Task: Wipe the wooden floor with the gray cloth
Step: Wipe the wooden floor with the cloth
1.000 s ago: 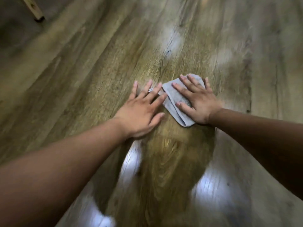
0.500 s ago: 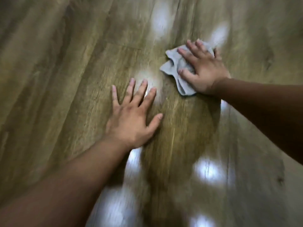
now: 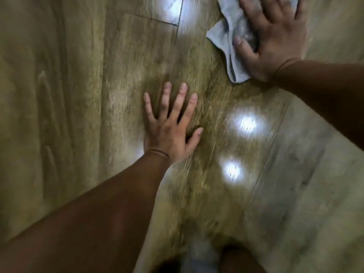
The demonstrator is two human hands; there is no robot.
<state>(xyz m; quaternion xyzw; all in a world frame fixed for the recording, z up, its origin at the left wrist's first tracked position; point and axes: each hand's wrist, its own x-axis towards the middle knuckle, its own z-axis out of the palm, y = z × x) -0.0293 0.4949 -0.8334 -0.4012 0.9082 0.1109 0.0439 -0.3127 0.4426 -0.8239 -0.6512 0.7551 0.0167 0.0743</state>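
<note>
The gray cloth (image 3: pixel 229 39) lies crumpled on the wooden floor (image 3: pixel 82 99) at the upper right. My right hand (image 3: pixel 275 38) presses flat on it with spread fingers, covering its right part; the fingertips run off the top edge. My left hand (image 3: pixel 173 125) rests flat on the bare floor in the middle, fingers spread, well apart from the cloth and below-left of it. The frame is blurred by motion.
Wood-grain planks fill the whole view, with seams running diagonally. Bright light reflections (image 3: pixel 246 124) shine on the floor to the right of my left hand. My knees (image 3: pixel 199 257) show dimly at the bottom edge.
My right hand has slid the cloth away from my left hand, toward the upper right. The left hand has stayed planted on the floor. The view has shifted forward.
</note>
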